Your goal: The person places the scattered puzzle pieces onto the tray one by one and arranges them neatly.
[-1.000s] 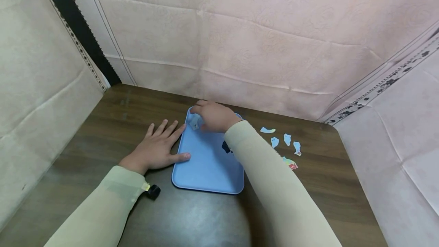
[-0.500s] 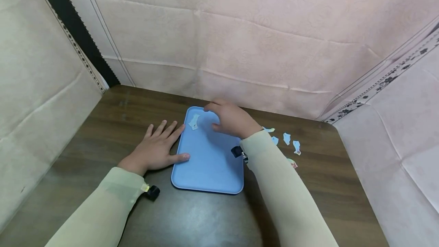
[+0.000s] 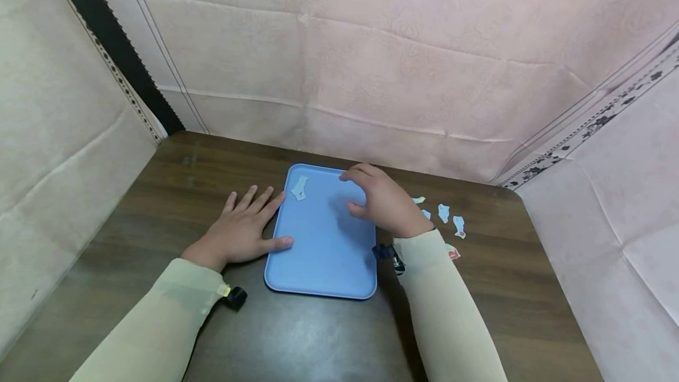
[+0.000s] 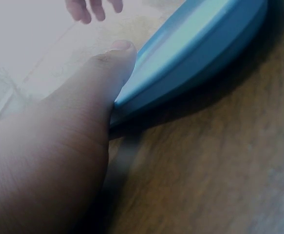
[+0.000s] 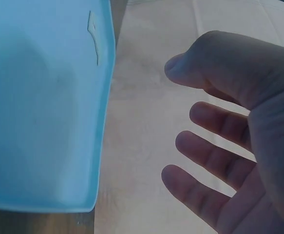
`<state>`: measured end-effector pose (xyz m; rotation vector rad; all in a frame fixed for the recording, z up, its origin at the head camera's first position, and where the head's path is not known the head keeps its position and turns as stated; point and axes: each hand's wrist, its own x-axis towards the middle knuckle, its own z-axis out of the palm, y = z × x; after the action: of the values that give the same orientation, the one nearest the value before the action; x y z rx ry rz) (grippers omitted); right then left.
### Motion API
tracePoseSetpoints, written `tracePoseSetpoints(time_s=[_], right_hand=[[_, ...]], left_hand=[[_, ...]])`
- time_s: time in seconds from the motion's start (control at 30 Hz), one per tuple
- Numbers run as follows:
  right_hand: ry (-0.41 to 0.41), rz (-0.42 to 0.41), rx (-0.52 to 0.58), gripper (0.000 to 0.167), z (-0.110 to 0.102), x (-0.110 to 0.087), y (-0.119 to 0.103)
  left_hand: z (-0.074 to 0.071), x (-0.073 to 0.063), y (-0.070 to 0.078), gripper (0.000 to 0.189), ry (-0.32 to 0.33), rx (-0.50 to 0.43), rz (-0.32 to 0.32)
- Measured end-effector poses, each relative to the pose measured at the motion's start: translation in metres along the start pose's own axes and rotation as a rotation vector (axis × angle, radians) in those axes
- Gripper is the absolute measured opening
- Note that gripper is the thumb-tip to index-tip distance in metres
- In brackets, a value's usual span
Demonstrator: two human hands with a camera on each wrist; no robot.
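A blue rectangular tray (image 3: 323, 252) lies on the wooden table. One small pale-blue cut paper piece (image 3: 299, 188) rests in its far left corner; the right wrist view shows this paper piece (image 5: 93, 36) too. My left hand (image 3: 239, 231) is spread flat at the tray's left side, thumb and index fingertip on the rim. In the left wrist view the thumb (image 4: 117, 63) touches the tray edge (image 4: 180, 73). Over the tray's far right part hovers my right hand (image 3: 387, 202), fingers loosely bent and apart, with nothing between them in the right wrist view.
Right of the tray lie several small paper pieces, among them a blue one (image 3: 444, 213), a fish-shaped one (image 3: 459, 227) and a red-green one (image 3: 452, 252), partly behind the right sleeve. Pale patterned cloth (image 3: 371, 75) walls the table at the back and sides.
My right hand has drawn back from the tray's far left corner toward the right, uncovering the paper piece left lying there. My left hand has stayed in place.
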<state>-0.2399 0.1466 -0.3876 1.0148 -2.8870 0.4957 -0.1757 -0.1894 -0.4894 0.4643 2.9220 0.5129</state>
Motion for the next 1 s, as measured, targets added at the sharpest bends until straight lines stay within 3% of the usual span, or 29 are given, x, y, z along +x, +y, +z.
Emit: tracePoseSetpoints(time_s=[0.2,0.5,0.77,1.0], right_hand=[[0.047,0.001,0.020,0.054,-0.006,-0.017,0.009],[0.119,0.083,0.061,0.053,-0.022,-0.041,0.025],[0.044,0.238,0.108,0.057,-0.044,-0.061,0.033],[-0.007,0.320,0.089,0.057,-0.056,-0.073,0.041]], left_hand=[[-0.001,0.000,0.000,0.114,-0.001,-0.001,0.000],[-0.001,-0.001,0.000,0.116,0.004,0.001,0.008],[-0.002,0.000,0.000,0.114,0.001,0.009,0.008],[-0.002,0.000,0.000,0.114,-0.003,0.003,0.005]])
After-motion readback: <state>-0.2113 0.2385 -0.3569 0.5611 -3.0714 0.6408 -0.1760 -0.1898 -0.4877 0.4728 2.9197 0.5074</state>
